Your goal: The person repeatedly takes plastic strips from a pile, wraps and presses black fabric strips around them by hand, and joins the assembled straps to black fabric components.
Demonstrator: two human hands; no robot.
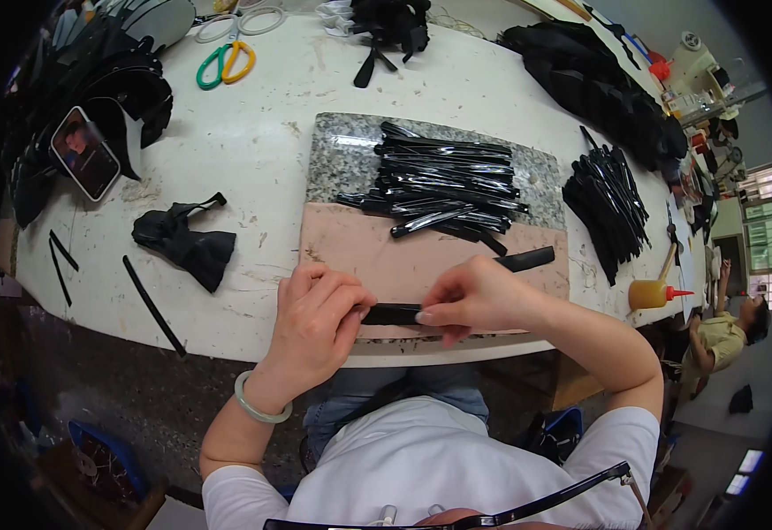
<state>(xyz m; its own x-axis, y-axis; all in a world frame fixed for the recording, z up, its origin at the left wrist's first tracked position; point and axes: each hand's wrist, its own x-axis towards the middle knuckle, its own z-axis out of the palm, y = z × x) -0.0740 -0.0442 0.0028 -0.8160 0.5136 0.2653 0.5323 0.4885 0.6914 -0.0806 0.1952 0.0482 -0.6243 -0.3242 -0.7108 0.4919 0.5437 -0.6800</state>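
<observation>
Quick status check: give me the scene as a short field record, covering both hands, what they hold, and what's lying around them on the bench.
left hand: pinches the left end of the black strip
right hand: pinches the right end of the same strip
work surface: pink mat over a stone slab
behind hands: pile of glossy black strips
right of slab: second pile, glue bottle
left: black bow, phone, scissors
</observation>
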